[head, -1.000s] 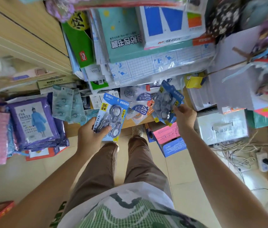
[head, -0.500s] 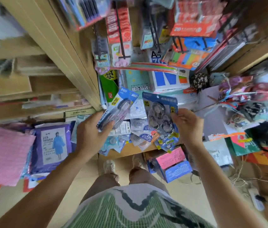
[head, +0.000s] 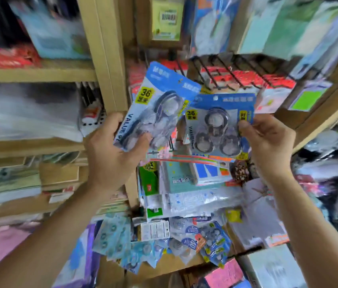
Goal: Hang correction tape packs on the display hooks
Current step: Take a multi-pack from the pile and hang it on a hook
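Note:
My left hand (head: 113, 154) grips the lower end of a blue correction tape pack (head: 159, 104) marked 36, tilted to the right. A second blue correction tape pack (head: 219, 123), holding three round tapes, is pinched at its right edge by my right hand (head: 267, 142). Both packs are raised side by side in front of the shelving, just below a row of black display hooks (head: 222, 69). Red packs hang behind those hooks. More correction tape packs (head: 203, 244) lie in a loose pile on a low surface beneath my arms.
A wooden upright post (head: 106, 55) stands left of the hooks, with stacked stationery shelves (head: 29, 73) beyond it. Paper pads and notebooks (head: 186, 183) are piled below the hooks. Hanging goods crowd the upper right. Boxes sit at the bottom right.
The view has tilted up from the floor to the shelves. Both hands have lifted their packs from near the pile up toward the black hooks.

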